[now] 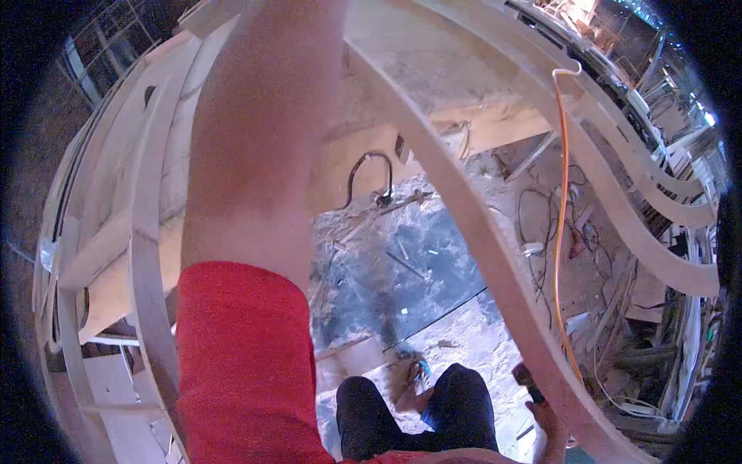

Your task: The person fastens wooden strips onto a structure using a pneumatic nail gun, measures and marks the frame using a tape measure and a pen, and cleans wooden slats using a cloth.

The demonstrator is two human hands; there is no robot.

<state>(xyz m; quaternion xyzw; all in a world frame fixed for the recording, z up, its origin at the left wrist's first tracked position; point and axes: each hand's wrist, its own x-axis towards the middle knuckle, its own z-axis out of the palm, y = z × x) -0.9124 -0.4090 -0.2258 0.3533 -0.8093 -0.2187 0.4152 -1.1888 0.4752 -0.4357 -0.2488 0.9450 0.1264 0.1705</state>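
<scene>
Across the left half of the view stretches my left arm [255, 155] in a red sleeve [243, 363]; its hand lies beyond the top edge. My right hand [547, 425] is low on the right, closed around a dark blunt-ended tool [527, 384] whose kind I cannot make out. That hand is right beside a long curved wooden strip [471, 209], which hides part of it. The strip runs from the top middle down to the lower right. Behind it hangs an orange hose [563, 193]; where its lower end goes is hidden.
More curved wooden ribs [610, 201] stand at the right, and a slatted wooden frame [147, 255] at the left. A wooden panel [456, 69] spans the top. Sawdust and scraps cover the floor [394, 271]. Loose cables [541, 220] and stacked timber [692, 325] lie on the right.
</scene>
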